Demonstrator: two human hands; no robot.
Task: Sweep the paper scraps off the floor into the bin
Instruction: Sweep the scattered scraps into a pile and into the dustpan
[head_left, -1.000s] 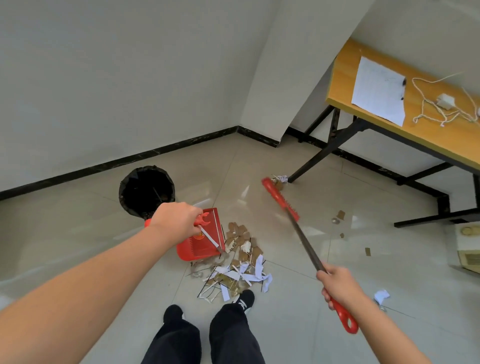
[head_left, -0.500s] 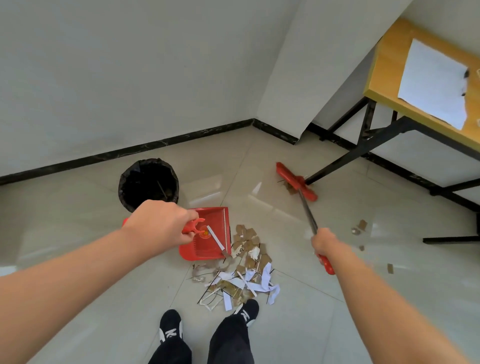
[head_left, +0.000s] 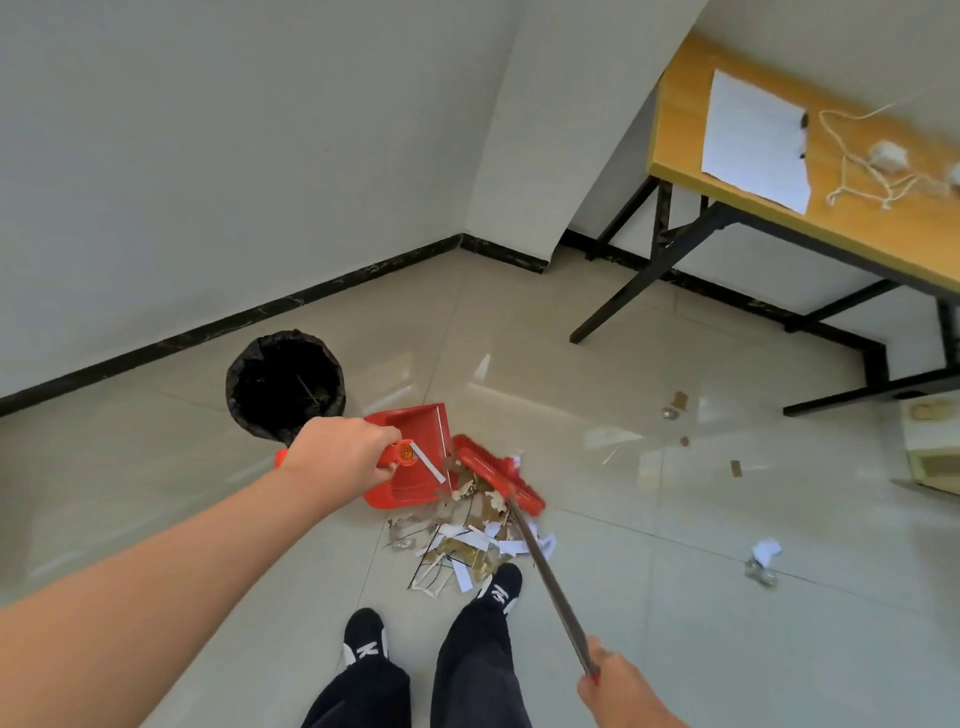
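Note:
My left hand (head_left: 340, 454) grips the handle of a red dustpan (head_left: 410, 454) that rests on the tiled floor, its mouth facing right. My right hand (head_left: 618, 686) holds the long handle of a red broom (head_left: 501, 480). The broom's head lies against the dustpan's open edge, on top of a pile of white and brown paper scraps (head_left: 462, 545). The pile spreads from the dustpan down to my right shoe. A round bin (head_left: 285, 384) lined with a black bag stands just behind the dustpan on the left.
More loose scraps (head_left: 678, 402) lie to the right, along with a crumpled white piece (head_left: 763, 553). A wooden table (head_left: 883, 228) with black metal legs stands at the right, carrying a paper sheet and a cord. Walls meet in a corner behind the bin.
The broom head has swept back from near the table leg to the dustpan's edge. My right hand pulled low and toward me. The dustpan has stayed put.

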